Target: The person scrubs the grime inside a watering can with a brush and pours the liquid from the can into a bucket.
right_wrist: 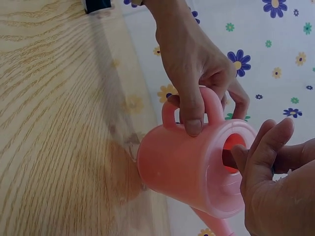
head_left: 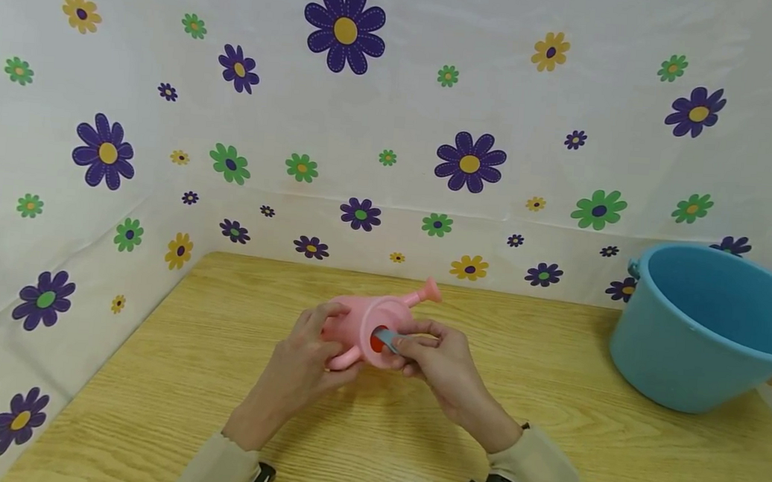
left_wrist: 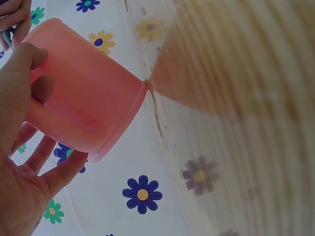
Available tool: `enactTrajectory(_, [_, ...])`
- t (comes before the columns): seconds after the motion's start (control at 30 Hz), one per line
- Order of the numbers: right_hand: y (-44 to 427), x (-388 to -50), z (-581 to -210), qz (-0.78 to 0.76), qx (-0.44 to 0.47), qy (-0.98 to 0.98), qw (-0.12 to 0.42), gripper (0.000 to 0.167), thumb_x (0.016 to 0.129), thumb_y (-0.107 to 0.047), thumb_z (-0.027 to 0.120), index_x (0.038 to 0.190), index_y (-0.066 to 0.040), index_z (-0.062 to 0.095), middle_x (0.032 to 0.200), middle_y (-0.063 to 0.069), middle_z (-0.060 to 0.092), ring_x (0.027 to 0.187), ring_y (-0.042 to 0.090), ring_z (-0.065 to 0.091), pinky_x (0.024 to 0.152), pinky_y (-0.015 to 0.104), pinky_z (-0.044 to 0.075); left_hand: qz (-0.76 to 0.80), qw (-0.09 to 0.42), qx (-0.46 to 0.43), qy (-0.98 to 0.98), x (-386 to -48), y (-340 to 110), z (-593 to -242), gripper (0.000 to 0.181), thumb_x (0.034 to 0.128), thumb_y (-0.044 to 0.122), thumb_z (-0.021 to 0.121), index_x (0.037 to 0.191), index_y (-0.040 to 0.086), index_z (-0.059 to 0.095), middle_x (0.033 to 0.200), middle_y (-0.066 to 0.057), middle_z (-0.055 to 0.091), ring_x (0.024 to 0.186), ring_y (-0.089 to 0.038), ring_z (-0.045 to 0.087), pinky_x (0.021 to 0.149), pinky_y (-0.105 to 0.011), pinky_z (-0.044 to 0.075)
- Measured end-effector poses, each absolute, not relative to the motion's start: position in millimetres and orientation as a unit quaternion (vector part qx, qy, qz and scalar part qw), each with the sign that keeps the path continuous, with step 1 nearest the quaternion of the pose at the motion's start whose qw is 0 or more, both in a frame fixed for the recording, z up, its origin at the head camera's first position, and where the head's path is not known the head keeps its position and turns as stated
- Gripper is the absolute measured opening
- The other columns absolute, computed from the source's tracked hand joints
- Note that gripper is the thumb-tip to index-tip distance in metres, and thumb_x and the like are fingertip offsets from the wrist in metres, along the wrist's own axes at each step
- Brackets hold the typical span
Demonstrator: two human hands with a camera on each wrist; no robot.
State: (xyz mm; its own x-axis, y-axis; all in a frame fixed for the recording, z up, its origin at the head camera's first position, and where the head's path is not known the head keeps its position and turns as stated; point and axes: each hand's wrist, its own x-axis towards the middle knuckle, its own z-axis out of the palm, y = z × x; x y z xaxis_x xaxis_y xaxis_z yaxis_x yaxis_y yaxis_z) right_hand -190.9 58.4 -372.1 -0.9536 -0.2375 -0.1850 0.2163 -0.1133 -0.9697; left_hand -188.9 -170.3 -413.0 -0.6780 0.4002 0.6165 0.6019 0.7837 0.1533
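Note:
A pink toy watering can (head_left: 353,321) is tilted over the wooden table, its round opening facing the person and its spout pointing to the back right. The left hand (head_left: 303,362) grips the can by its handle and side; the left wrist view shows the fingers around the pink handle (left_wrist: 74,135). Between thumb and fingers, the right hand (head_left: 441,364) pinches a grey-blue flat piece (head_left: 387,339), whose far end is inside the opening. In the right wrist view the right hand (right_wrist: 280,182) is at the can's opening (right_wrist: 234,142); the piece's inner end is hidden.
A large light-blue bucket (head_left: 680,359) stands at the right of the wooden table (head_left: 546,446). White cloth (head_left: 395,107) with purple, green and yellow flowers hangs behind and at the left. Dark straps show at both wrists.

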Motion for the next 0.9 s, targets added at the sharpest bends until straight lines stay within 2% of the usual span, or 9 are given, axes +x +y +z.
enactTrajectory(0.27, [65,-188,-371,-0.747,0.005,0.646,0.154,0.031,0.095,-0.005,0.069,0.123,0.005,0.060,0.079,0.003,0.074,0.064,0.009,0.066,0.060,0.016,0.054,-0.182,0.279,-0.275,-0.902,-188,-169,-411,0.027,0.0800,0.025,0.086,0.064,0.014,0.067,0.136,-0.010,0.055,0.122,-0.035,0.056,0.074,-0.042,0.066])
enactTrajectory(0.53, [73,-183,-369,-0.747,-0.011,0.644,0.165,0.032,0.098,-0.005,0.065,0.126,0.007,0.056,0.077,0.000,0.072,0.064,0.007,0.066,0.060,0.015,0.054,-0.180,0.267,-0.266,-0.909,-188,-170,-411,0.022,0.0802,0.025,0.086,0.068,0.013,0.072,0.137,-0.009,0.054,0.122,-0.033,0.055,0.076,-0.041,0.065])
enactTrajectory(0.9, [77,-179,-367,-0.747,0.000,0.645,0.162,0.031,0.097,-0.003,0.065,0.125,0.007,0.057,0.078,0.001,0.073,0.064,0.007,0.066,0.060,0.014,0.054,-0.184,0.262,-0.257,-0.912,-190,-170,-411,0.021,0.0800,0.024,0.086,0.070,0.011,0.073,0.139,-0.012,0.055,0.125,-0.036,0.055,0.086,-0.045,0.064])
